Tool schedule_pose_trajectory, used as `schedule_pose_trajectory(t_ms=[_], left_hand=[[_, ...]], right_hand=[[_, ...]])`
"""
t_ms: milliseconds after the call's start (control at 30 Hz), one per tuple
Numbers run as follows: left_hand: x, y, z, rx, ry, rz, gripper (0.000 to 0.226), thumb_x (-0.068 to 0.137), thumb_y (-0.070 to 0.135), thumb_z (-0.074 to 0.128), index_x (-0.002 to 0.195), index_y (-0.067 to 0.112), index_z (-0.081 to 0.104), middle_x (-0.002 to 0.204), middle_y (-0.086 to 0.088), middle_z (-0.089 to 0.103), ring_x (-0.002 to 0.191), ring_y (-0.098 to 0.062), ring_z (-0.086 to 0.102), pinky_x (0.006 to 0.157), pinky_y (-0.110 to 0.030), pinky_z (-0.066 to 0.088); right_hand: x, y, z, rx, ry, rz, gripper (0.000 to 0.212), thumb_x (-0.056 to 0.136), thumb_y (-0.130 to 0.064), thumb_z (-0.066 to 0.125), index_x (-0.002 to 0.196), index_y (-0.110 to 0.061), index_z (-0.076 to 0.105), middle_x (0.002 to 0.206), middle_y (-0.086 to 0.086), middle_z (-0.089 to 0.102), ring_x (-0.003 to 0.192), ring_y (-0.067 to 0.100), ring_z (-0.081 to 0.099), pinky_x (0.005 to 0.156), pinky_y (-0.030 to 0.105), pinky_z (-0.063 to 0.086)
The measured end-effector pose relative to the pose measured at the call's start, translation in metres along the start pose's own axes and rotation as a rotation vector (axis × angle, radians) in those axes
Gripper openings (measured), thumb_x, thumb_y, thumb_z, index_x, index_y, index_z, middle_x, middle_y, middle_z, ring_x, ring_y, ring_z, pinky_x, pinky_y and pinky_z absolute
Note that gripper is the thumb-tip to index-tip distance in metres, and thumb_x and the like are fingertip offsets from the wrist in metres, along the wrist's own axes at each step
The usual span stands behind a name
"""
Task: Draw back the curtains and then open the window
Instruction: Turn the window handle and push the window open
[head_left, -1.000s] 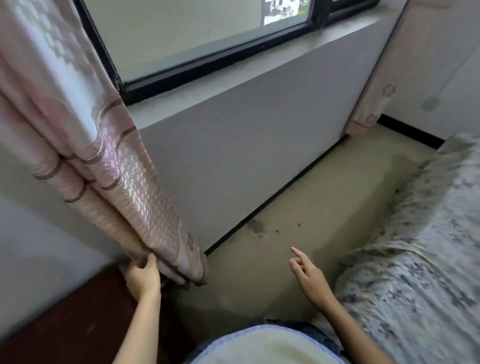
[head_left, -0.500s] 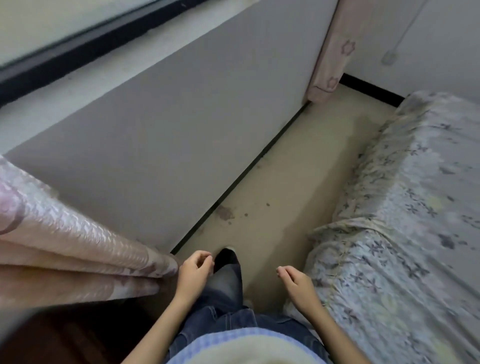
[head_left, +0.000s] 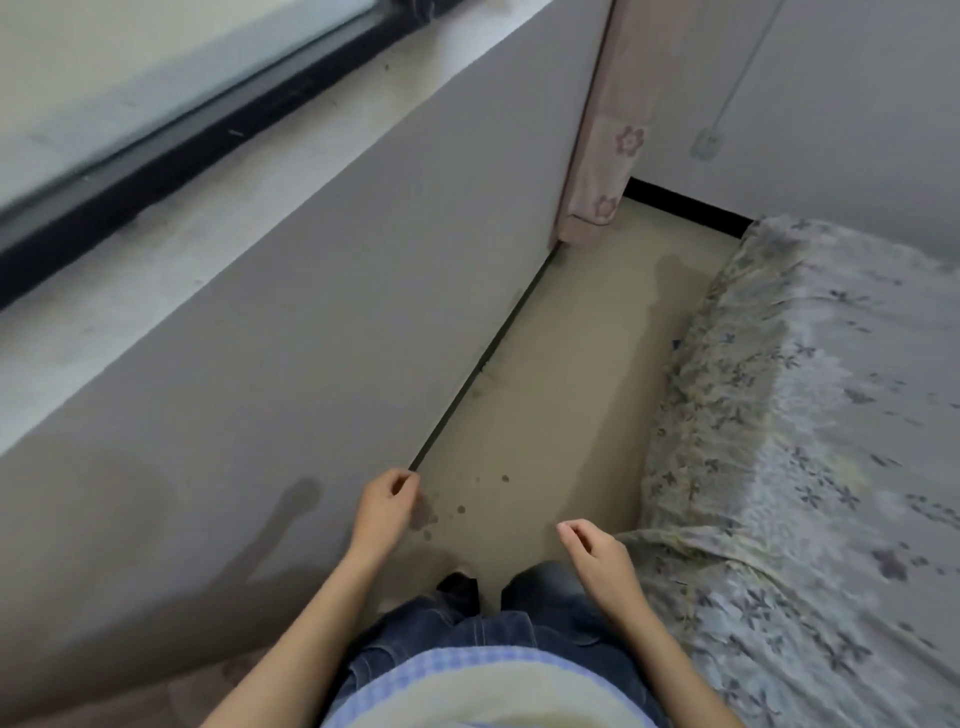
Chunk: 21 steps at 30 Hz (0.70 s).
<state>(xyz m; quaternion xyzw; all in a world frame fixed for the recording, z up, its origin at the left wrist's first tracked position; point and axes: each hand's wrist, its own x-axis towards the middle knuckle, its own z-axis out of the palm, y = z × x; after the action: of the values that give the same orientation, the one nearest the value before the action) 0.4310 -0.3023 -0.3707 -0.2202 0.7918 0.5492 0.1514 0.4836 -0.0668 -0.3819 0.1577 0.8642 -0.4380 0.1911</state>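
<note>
A pink curtain (head_left: 608, 130) with flower prints hangs at the far corner, its hem near the floor. The window (head_left: 171, 119) has a black lower frame at the top left, above a pale sill (head_left: 218, 208). My left hand (head_left: 387, 512) hangs low beside the grey wall, fingers loosely curled, holding nothing. My right hand (head_left: 592, 551) is at the same height near the bed's corner, fingers also curled and empty. Both hands are well below the sill and far from the curtain. The left curtain is out of view.
A bed with a floral cover (head_left: 810, 467) fills the right side. A narrow strip of beige floor (head_left: 561, 415) runs between the bed and the grey wall (head_left: 311, 389). A cord with a small switch (head_left: 706, 143) hangs on the far wall.
My left hand has let go of the left curtain, which has left the view. The camera has turned right and down along the wall. Both hands have dropped low.
</note>
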Motion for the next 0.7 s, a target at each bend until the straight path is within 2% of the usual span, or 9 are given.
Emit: schedule_pose_trajectory(t_ms=[67,167,267,367,467,533,600,667,700], left_hand=[[0.014,0.012,0.029,0.097,-0.144,0.025,0.021,0.090,0.012,0.048,0.073,0.012,0.060,0.076,-0.011,0.064,0.071,-0.023,0.059,0.070,-0.036,0.050],[0.042,0.032,0.061,0.258,-0.254,0.063,0.022,0.087,0.014,0.051,0.066,0.017,0.059,0.074,-0.011,0.066,0.071,-0.024,0.059,0.072,-0.037,0.050],[0.085,0.065,0.079,0.119,-0.164,-0.008,0.024,0.089,0.009,0.047,0.068,0.013,0.058,0.069,-0.006,0.059,0.062,-0.016,0.053,0.061,-0.029,0.043],[0.138,0.100,0.099,0.007,-0.027,-0.056,0.017,0.091,0.005,0.044,0.081,0.002,0.058,0.074,-0.012,0.057,0.063,-0.019,0.050,0.059,-0.025,0.042],[0.175,0.144,0.143,-0.050,0.036,-0.066,0.023,0.089,0.002,0.045,0.069,0.006,0.056,0.068,-0.010,0.056,0.066,-0.025,0.052,0.060,-0.029,0.041],[0.186,0.175,0.184,-0.058,-0.032,-0.041,0.028,0.088,0.002,0.046,0.064,0.012,0.056,0.066,-0.008,0.057,0.066,-0.026,0.053,0.061,-0.031,0.043],[0.188,0.205,0.225,-0.021,-0.167,0.008,0.026,0.087,0.007,0.050,0.064,0.015,0.057,0.066,-0.006,0.059,0.062,-0.021,0.054,0.061,-0.029,0.043],[0.196,0.226,0.245,0.058,-0.226,0.057,0.020,0.083,0.017,0.054,0.064,0.015,0.060,0.065,-0.004,0.062,0.061,-0.019,0.055,0.064,-0.030,0.045],[0.205,0.232,0.247,0.058,-0.205,0.054,0.019,0.080,0.022,0.053,0.066,0.012,0.062,0.066,-0.005,0.063,0.062,-0.019,0.055,0.065,-0.030,0.045]], right_hand=[[0.015,0.001,-0.010,0.010,0.007,0.008,0.012,0.090,-0.021,0.050,0.086,-0.017,0.061,0.082,-0.002,0.063,0.079,0.011,0.057,0.065,0.009,0.041],[0.044,0.008,-0.033,0.031,0.015,0.054,0.015,0.090,-0.020,0.052,0.099,-0.015,0.062,0.091,-0.003,0.061,0.089,0.011,0.056,0.071,0.013,0.039],[0.088,0.012,-0.068,0.051,0.032,0.076,0.022,0.090,-0.021,0.050,0.107,-0.010,0.061,0.095,-0.003,0.060,0.093,0.012,0.055,0.079,0.022,0.038],[0.145,0.016,-0.121,0.066,0.076,0.064,0.023,0.090,-0.021,0.050,0.107,-0.009,0.061,0.096,0.000,0.060,0.096,0.017,0.056,0.082,0.024,0.040],[0.200,0.016,-0.190,0.114,0.176,0.064,0.024,0.090,-0.018,0.050,0.108,-0.005,0.060,0.098,0.004,0.060,0.096,0.018,0.055,0.083,0.026,0.040],[0.227,0.013,-0.230,0.149,0.246,0.054,0.024,0.091,-0.017,0.049,0.109,-0.004,0.059,0.098,0.004,0.059,0.095,0.018,0.054,0.082,0.026,0.039],[0.255,0.008,-0.258,0.169,0.272,0.054,0.024,0.092,-0.019,0.048,0.109,-0.006,0.059,0.099,0.004,0.059,0.096,0.018,0.055,0.081,0.027,0.039],[0.283,0.003,-0.268,0.150,0.233,0.080,0.025,0.092,-0.020,0.048,0.109,-0.006,0.059,0.102,0.007,0.061,0.095,0.018,0.055,0.081,0.026,0.039],[0.296,0.000,-0.269,0.127,0.197,0.078,0.025,0.091,-0.021,0.048,0.109,-0.006,0.059,0.104,0.009,0.062,0.095,0.017,0.054,0.081,0.026,0.038]])
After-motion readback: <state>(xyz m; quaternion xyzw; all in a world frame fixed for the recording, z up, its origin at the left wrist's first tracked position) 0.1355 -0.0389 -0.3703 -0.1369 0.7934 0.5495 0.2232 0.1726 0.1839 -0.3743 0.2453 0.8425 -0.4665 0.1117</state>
